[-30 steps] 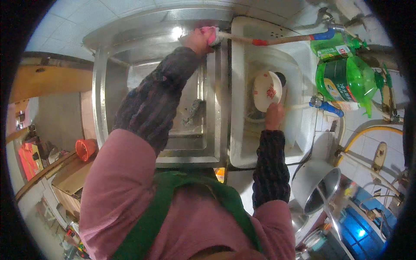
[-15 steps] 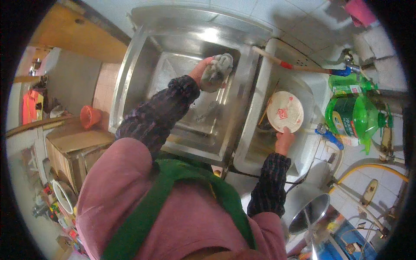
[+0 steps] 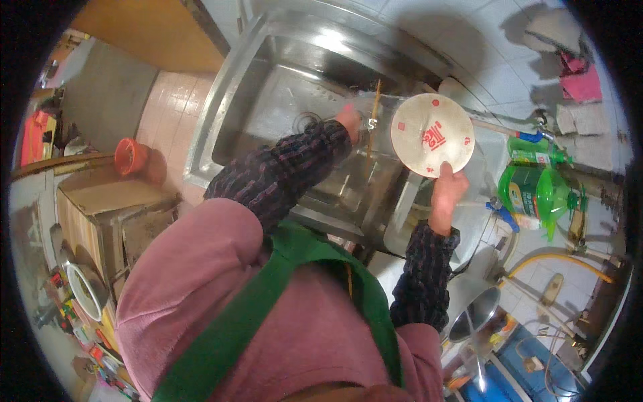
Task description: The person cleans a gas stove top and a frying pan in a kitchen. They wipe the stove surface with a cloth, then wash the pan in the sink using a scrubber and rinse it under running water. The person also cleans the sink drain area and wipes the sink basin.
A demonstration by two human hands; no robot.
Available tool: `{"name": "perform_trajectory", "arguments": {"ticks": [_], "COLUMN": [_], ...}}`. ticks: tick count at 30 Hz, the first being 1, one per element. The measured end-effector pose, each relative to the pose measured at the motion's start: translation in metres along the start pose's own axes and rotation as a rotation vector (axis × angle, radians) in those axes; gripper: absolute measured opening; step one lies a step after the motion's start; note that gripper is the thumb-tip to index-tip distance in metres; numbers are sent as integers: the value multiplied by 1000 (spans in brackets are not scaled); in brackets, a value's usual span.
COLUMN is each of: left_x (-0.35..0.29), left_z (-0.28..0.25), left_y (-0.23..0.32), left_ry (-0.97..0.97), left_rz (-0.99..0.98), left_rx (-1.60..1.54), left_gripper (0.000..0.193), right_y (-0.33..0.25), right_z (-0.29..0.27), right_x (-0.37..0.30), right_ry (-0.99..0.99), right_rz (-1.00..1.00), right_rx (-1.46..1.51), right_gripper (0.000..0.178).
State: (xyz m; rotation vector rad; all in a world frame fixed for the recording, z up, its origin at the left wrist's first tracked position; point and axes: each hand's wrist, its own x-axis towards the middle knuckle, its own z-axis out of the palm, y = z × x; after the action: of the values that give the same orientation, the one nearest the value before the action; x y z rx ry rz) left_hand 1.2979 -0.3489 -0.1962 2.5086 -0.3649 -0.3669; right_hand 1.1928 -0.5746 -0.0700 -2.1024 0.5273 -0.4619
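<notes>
My right hand grips the lower rim of a round white plate with red markings. The plate is held up over the right-hand basin, its marked side facing me. My left hand is over the divider side of the steel sink, its fingers smeared by motion. A pale blur lies just past those fingers; whether it is a cloth in the hand cannot be made out. A thin yellowish-brown stick crosses beside the left hand, with a small whitish bit near its middle.
Green plastic bottles stand right of the basin, beside a blue-handled tap. A hose runs along the far side. A metal pot is at the lower right. Cardboard boxes and a red-orange container are at the left.
The plate has risen out of the right basin, shown more face-on, in my right hand. My left hand held a grey cloth; now it has moved right and lower, blurred. The view has shifted.
</notes>
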Motion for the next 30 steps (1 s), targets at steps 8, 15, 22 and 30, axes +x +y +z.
{"name": "perform_trajectory", "arguments": {"ticks": [8,15,22,30], "left_x": [-1,28,2,-48], "left_z": [31,69,31,94], "left_y": [-61,-94,-159,-140], "left_ry": [-126,309,170,-38], "left_rz": [347,174,-169,-96], "left_rx": [-928,-515,-1036,542], "left_gripper": [65,50,41,55], "right_y": [-33,-6,129,311], "right_z": [43,26,-64,-97], "right_x": [-11,0,17,2], "right_ry": [106,244,371,241], "right_rz": [-534,-386,-137,119], "right_rx": [-473,-424,-352,-484], "right_gripper": [31,29,23,26]}}
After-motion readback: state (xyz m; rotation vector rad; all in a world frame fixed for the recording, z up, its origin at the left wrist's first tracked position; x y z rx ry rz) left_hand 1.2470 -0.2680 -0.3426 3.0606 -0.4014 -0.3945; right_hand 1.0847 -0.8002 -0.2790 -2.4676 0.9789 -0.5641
